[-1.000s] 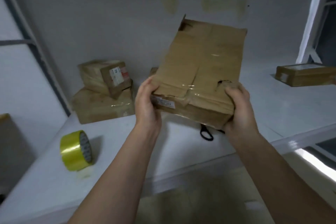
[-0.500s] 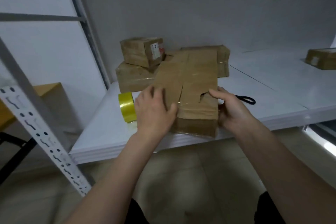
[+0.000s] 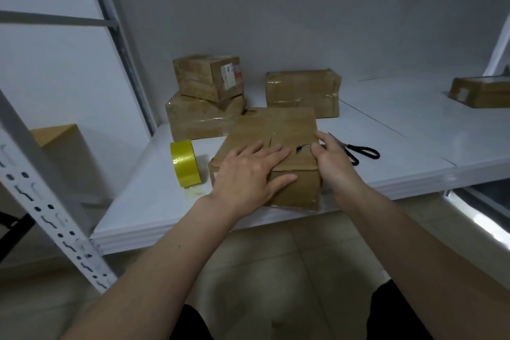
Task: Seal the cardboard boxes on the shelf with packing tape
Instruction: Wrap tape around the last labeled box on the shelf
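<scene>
On the shelf [image 3: 400, 130], the left hand [image 3: 248, 174] presses flat on the cardboard box [image 3: 278, 130] while the right hand [image 3: 329, 157], its grip loose, touches the box's right edge, with the tape roll [image 3: 185, 163] left of the box.

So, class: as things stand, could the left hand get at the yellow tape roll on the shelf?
Probably yes. The left hand lies flat on the front box, and the tape roll stands just left of that box on the shelf, with nothing between them.

Both hands [image 3: 248, 174] press the cardboard box [image 3: 276, 132] flat.
</scene>
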`<action>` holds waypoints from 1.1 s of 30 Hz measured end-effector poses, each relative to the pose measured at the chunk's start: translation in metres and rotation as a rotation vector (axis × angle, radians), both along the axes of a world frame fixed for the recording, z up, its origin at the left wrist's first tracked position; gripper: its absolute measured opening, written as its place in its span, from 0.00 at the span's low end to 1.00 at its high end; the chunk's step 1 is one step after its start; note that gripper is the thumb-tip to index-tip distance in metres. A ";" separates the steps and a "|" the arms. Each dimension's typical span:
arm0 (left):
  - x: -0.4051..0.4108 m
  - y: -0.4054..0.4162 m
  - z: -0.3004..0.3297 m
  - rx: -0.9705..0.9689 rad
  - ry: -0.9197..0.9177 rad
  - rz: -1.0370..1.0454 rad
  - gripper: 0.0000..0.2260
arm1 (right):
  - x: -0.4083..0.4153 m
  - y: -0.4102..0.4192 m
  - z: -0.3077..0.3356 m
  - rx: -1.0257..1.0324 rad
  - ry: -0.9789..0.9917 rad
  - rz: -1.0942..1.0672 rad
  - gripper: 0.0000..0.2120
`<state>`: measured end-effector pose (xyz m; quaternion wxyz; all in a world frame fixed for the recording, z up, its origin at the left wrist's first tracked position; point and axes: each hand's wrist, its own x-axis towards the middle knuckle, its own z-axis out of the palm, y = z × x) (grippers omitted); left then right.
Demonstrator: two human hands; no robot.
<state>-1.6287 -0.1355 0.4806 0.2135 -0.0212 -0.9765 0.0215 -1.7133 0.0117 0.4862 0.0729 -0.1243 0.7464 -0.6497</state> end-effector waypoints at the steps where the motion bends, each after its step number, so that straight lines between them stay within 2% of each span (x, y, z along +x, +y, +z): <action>1: 0.000 0.003 0.002 -0.008 -0.014 -0.007 0.32 | 0.001 -0.001 -0.001 -0.010 -0.005 0.004 0.20; 4: -0.002 0.010 0.007 -0.064 -0.066 -0.009 0.27 | 0.001 -0.004 -0.002 -0.048 0.003 0.019 0.21; 8: -0.001 0.013 0.005 0.063 -0.026 -0.019 0.24 | -0.007 -0.004 -0.004 -0.105 -0.067 0.066 0.20; 11: -0.007 0.012 0.006 0.114 -0.004 0.007 0.22 | -0.013 -0.005 -0.006 -0.228 -0.171 0.067 0.21; 14: -0.011 0.013 0.009 0.130 -0.035 0.050 0.23 | -0.013 -0.006 -0.006 -0.313 -0.228 0.035 0.18; 17: -0.008 0.022 0.005 0.007 -0.070 0.079 0.26 | -0.013 -0.006 -0.007 -0.298 -0.249 -0.001 0.17; 19: -0.007 0.025 0.004 0.005 -0.100 0.099 0.28 | -0.014 -0.004 -0.006 -0.272 -0.232 -0.015 0.17; 21: -0.006 0.026 0.011 0.145 -0.135 0.098 0.28 | -0.014 -0.001 -0.005 -0.234 -0.190 -0.020 0.15; 23: -0.008 0.026 0.023 0.407 -0.140 0.089 0.23 | -0.014 0.001 -0.003 -0.175 -0.122 -0.022 0.13; 25: -0.016 0.027 0.033 0.498 -0.152 0.096 0.17 | -0.015 0.001 -0.001 -0.060 -0.026 -0.023 0.14; 28: -0.030 0.032 0.043 0.388 -0.217 0.133 0.16 | -0.018 0.001 0.003 0.098 0.126 -0.026 0.14; 33: -0.051 0.059 0.058 0.029 -0.328 0.342 0.18 | -0.022 0.001 0.002 0.221 0.210 -0.005 0.10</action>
